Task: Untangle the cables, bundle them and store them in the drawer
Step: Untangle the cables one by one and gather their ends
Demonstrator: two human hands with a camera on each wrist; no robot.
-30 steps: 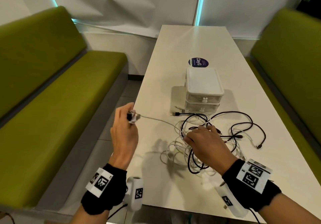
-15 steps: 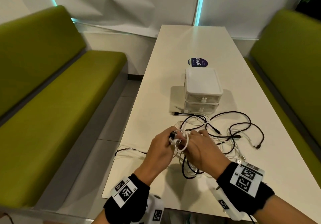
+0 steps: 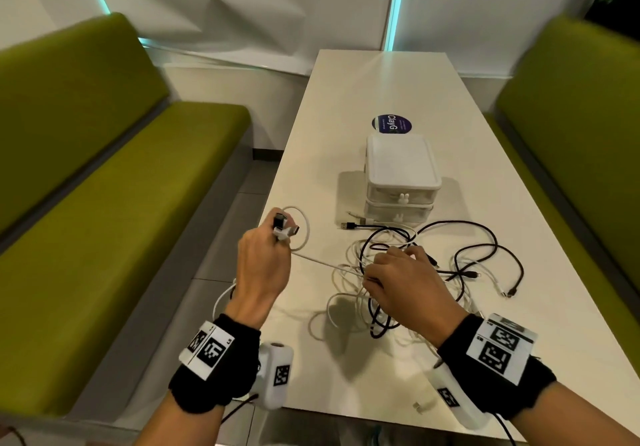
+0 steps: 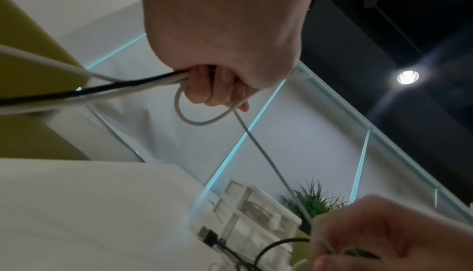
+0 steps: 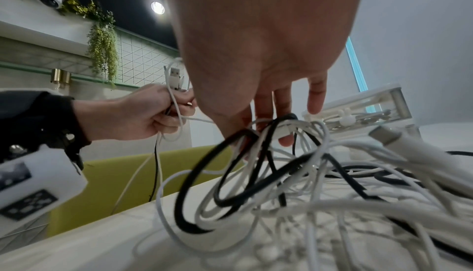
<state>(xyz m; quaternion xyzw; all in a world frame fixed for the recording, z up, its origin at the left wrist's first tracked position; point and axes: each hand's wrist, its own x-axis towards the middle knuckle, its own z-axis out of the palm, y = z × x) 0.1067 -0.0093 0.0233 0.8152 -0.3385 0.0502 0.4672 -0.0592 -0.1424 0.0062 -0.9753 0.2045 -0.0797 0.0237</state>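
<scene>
A tangle of black and white cables [image 3: 433, 265] lies on the white table [image 3: 381, 82], in front of a small white two-drawer unit [image 3: 400, 182] with both drawers closed. My left hand [image 3: 282, 234] is raised over the table's left edge. It grips a small loop of white cable [image 3: 301, 227] with plug ends sticking up, plus a black strand [image 4: 102, 87]. The white cable [image 3: 322, 262] runs taut to my right hand [image 3: 384, 265], which pinches it at the tangle's near left side. Close up, the right fingers [image 5: 281, 125] are hooked among the strands.
Green benches [image 3: 114, 220] flank the table on both sides. A round dark sticker [image 3: 391, 123] lies behind the drawer unit. A black USB plug [image 3: 349, 226] rests left of the drawers. A small white connector [image 3: 420, 406] lies near the front edge.
Half a second ago both hands met over the tangle, forming a loop. My left hand has since swung back out left and up with the loop, drawing the white cable taut.
</scene>
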